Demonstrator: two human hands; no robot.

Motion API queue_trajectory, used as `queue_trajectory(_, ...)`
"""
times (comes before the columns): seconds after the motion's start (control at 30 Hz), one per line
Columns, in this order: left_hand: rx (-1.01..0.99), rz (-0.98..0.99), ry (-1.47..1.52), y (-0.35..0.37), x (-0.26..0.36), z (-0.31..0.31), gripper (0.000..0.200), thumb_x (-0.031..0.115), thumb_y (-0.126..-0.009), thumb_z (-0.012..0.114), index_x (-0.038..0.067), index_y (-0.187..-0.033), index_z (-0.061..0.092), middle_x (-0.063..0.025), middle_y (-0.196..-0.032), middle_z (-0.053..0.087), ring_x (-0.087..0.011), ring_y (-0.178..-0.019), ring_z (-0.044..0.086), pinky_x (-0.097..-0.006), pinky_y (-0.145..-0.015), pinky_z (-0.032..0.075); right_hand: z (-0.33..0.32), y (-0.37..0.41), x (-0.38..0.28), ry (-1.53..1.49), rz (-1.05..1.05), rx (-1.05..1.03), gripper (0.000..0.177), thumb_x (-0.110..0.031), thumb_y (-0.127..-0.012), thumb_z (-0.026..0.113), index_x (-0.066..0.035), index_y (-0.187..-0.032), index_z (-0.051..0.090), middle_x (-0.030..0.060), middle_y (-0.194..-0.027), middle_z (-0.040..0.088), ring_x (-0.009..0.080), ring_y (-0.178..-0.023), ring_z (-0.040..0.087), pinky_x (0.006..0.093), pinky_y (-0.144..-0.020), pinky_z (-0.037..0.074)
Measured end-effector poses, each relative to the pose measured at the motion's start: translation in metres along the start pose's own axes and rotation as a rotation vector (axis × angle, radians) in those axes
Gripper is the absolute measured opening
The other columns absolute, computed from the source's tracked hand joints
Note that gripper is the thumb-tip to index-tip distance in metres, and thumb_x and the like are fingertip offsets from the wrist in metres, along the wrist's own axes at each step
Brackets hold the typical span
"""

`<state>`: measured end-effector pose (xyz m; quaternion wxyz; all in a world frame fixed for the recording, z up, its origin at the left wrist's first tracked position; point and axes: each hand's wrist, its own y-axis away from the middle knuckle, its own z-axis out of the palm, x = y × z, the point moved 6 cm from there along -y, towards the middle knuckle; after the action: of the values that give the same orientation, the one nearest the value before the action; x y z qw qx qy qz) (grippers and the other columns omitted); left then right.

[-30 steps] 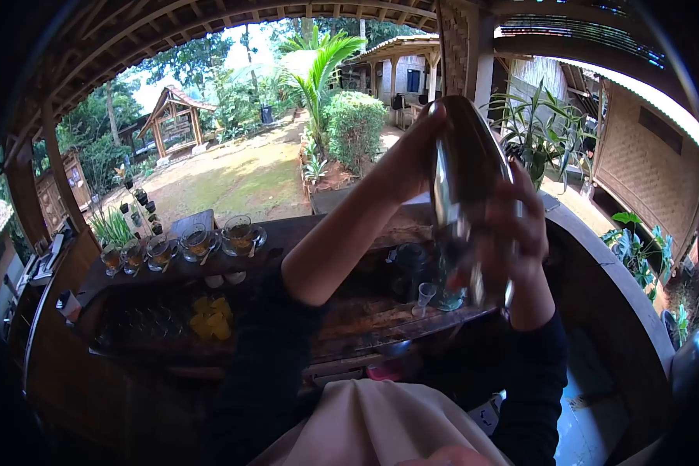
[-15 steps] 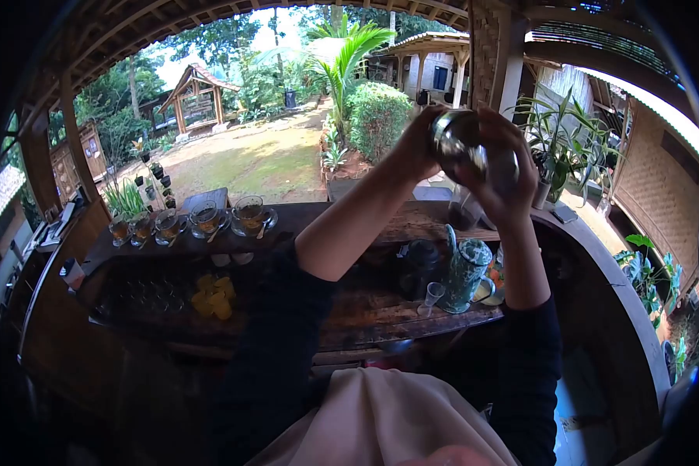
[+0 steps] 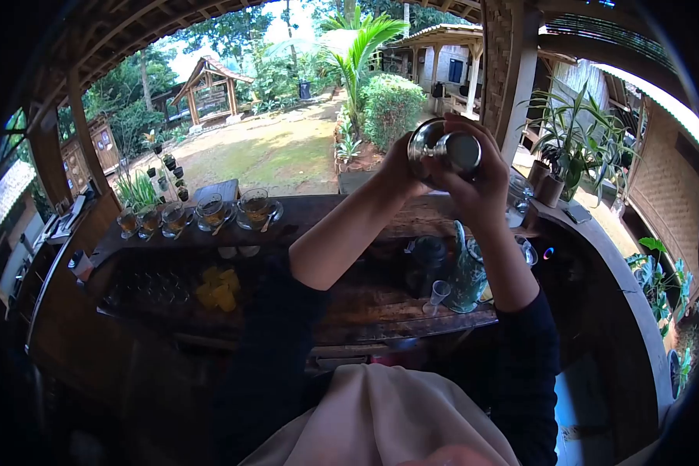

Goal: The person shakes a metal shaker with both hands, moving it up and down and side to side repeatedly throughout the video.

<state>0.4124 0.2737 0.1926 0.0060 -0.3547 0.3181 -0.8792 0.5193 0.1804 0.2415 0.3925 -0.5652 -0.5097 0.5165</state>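
A shiny metal cocktail shaker [image 3: 461,151] is held up above the far side of the wooden counter, its round capped end facing me. My left hand [image 3: 402,166] grips the shaker from the left, most of its fingers hidden behind the metal. Around the right side and over the top wrap the fingers of my right hand [image 3: 481,175]. Under my right forearm stand a green speckled enamel pitcher [image 3: 466,279], partly covered by the arm, and a small clear cup [image 3: 437,295]. A dark pot [image 3: 427,255] sits just left of the pitcher.
Several glass cups of dark contents on saucers, one a glass cup [image 3: 255,203], line the counter's back left edge. Yellow pieces [image 3: 218,289] lie on the lower counter [image 3: 365,311]. A glass jar [image 3: 518,198] and potted plant [image 3: 571,144] stand at the right.
Both hands have turned the shaker so its capped end faces me, and lowered it slightly. The whole view has shifted a little to the right.
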Motion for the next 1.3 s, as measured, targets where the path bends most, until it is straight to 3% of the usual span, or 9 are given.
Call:
queue_trajectory(0.13,-0.255,-0.348,0.322,0.071,0.019,0.043,0.042,0.039,-0.090,0.050,0.002,-0.111,0.050,-0.0171,-0.112,0.057,-0.0272,-0.099,0.061,-0.0395,-0.085,0.052,0.010,0.051,-0.107,0.130,-0.808,-0.192,0.026,-0.011,-0.072,0.068,-0.014,-0.098,0.066,0.0035,-0.103,0.063,0.0240,-0.102,0.061,0.0368,-0.091,0.045)
queue_trajectory(0.2,-0.638,0.242,0.050,0.104,0.043,0.087,0.049,0.043,-0.087,0.054,0.003,-0.116,0.048,-0.0211,-0.109,0.057,-0.0309,-0.102,0.060,-0.0426,-0.085,0.052,0.018,0.102,-0.131,0.145,-1.345,-0.094,0.028,-0.018,-0.071,0.074,-0.022,-0.096,0.063,-0.0093,-0.106,0.061,0.0214,-0.103,0.059,0.0377,-0.092,0.043)
queue_trajectory(0.37,-0.108,-0.311,0.590,0.104,0.039,0.005,0.046,0.047,-0.090,0.048,0.006,-0.110,0.050,-0.0177,-0.105,0.058,-0.0281,-0.097,0.060,-0.0435,-0.085,0.052,0.058,0.047,-0.056,0.011,-0.859,-0.298,0.024,-0.025,-0.078,0.064,-0.013,-0.099,0.064,0.0073,-0.105,0.062,0.0277,-0.108,0.057,0.0424,-0.088,0.045)
queue_trajectory(0.47,0.246,0.167,0.095,0.092,0.060,-0.051,0.040,0.040,-0.093,0.041,0.005,-0.109,0.053,-0.0143,-0.099,0.060,-0.0239,-0.090,0.062,-0.0414,-0.083,0.052,0.091,0.009,-0.010,-0.229,-0.111,-0.206,0.042,-0.026,-0.067,0.074,-0.005,-0.102,0.062,0.0116,-0.109,0.062,0.0311,-0.106,0.058,0.0458,-0.090,0.044)
queue_trajectory(0.57,-0.052,-0.338,0.802,0.150,0.059,0.014,0.042,0.041,-0.091,0.044,0.004,-0.107,0.055,-0.0167,-0.094,0.060,-0.0295,-0.092,0.063,-0.0432,-0.080,0.054,0.075,0.036,-0.092,-0.153,-0.652,-0.310,0.031,-0.020,-0.070,0.072,-0.012,-0.099,0.063,0.0055,-0.108,0.063,0.0251,-0.104,0.060,0.0428,-0.093,0.043)
queue_trajectory(0.67,-0.390,0.377,-0.072,0.177,0.088,0.040,0.048,0.043,-0.090,0.051,0.007,-0.122,0.047,-0.0218,-0.107,0.056,-0.0387,-0.102,0.059,-0.0487,-0.084,0.052,0.065,0.101,-0.151,-0.258,-1.288,-0.139,0.017,-0.019,-0.075,0.066,-0.022,-0.092,0.063,-0.0057,-0.102,0.064,0.0273,-0.104,0.060,0.0435,-0.094,0.040)
queue_trajectory(0.9,0.354,-0.003,0.352,0.194,0.102,-0.098,0.044,0.040,-0.092,0.044,0.006,-0.121,0.047,-0.0153,-0.109,0.058,-0.0267,-0.100,0.061,-0.0426,-0.085,0.052,0.192,0.029,-0.029,-0.267,-0.167,-0.372,0.034,-0.037,-0.081,0.059,-0.011,-0.104,0.062,0.0099,-0.112,0.060,0.0320,-0.113,0.052,0.0528,-0.093,0.039)
queue_trajectory(1.17,-0.334,0.474,-0.004,0.274,0.145,-0.006,0.063,0.039,-0.084,0.064,0.004,-0.130,0.039,-0.0203,-0.130,0.044,-0.0360,-0.118,0.048,-0.0566,-0.090,0.046,0.165,0.084,-0.157,-0.248,-1.000,-0.227,0.020,-0.027,-0.083,0.054,-0.020,-0.101,0.061,0.0005,-0.115,0.061,0.0173,-0.116,0.052,0.0572,-0.104,0.023)
queue_trajectory(1.3,0.293,0.170,0.074,0.298,0.186,-0.069,0.057,0.043,-0.088,0.055,0.003,-0.126,0.045,-0.0212,-0.120,0.054,-0.0358,-0.108,0.056,-0.0503,-0.091,0.048,0.208,0.068,-0.130,-0.322,-0.945,-0.163,0.019,-0.034,-0.080,0.061,-0.027,-0.098,0.061,0.0004,-0.111,0.063,0.0200,-0.108,0.057,0.0637,-0.101,0.013)
